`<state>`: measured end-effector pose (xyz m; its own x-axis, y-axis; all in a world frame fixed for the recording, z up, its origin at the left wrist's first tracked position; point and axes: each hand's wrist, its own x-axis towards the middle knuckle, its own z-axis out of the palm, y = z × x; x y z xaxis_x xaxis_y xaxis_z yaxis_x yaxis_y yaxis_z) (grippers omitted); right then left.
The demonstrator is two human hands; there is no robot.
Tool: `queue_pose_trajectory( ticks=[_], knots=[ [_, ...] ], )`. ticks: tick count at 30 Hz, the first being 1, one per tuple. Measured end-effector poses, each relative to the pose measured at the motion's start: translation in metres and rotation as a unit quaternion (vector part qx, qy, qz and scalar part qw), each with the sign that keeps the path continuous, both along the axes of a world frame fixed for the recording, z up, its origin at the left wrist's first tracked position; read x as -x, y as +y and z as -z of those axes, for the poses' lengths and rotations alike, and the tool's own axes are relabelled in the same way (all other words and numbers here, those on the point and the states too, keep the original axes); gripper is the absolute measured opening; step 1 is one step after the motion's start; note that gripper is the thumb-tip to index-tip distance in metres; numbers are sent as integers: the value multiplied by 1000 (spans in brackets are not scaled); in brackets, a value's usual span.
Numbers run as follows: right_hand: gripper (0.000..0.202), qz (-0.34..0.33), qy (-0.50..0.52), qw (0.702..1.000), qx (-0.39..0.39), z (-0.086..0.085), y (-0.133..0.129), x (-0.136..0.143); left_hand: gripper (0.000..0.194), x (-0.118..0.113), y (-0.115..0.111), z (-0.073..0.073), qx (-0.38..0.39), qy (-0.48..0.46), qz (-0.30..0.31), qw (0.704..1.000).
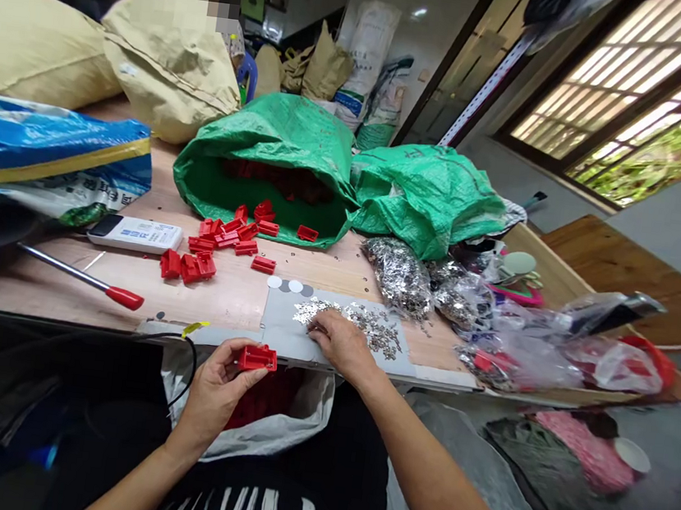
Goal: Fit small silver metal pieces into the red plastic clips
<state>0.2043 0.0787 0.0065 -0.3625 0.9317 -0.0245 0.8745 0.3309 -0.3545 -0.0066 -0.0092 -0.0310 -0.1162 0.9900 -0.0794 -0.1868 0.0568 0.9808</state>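
Between the thumb and fingers of my left hand (218, 385) is a red plastic housing (258, 357), its hollow side facing up, held just off the table's front edge. My right hand (342, 342) reaches onto a grey mat (278, 330), fingertips bent together at a spread of small shiny metal pieces (372, 325). Whether a piece is pinched there is hidden. Several more red housings (228, 235) lie loose beyond the mat, before the mouth of a green woven sack (274, 135) with red parts inside.
An open white sack (315, 409) with red parts hangs below the edge at my lap. A lever with a red grip (124, 298) juts in at left, near a white box (135, 234). Clear bags of metal pieces (400, 275) stand right of the mat. A person sits behind tan sacks (171, 60).
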Motion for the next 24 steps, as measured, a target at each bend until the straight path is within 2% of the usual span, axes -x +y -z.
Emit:
queue_pose_trajectory(
  ticks=[6, 9, 12, 15, 19, 24],
  knots=[
    [6, 6, 16, 1000, -16, -1, -1, 3, 35, 2, -1, -6, -13, -7, 5, 1000],
    [6, -3, 115, 993, 6, -9, -11, 9, 41, 3, 0, -7, -7, -33, 14, 999],
    [6, -45, 222, 973, 54, -20, -26, 19, 49, 1, 2, -10, 7, -77, 26, 997],
    [9, -73, 256, 961, 81, -28, -38, 29, 55, -2, 2, -14, 24, -115, 48, 992],
    [10, -82, 253, 963, 50, -32, -45, 35, 60, -6, 1, -21, 44, -175, 75, 981],
    [14, -140, 266, 954, 7, -30, -47, 35, 56, -6, -1, -29, 54, -224, 80, 970]
  ],
)
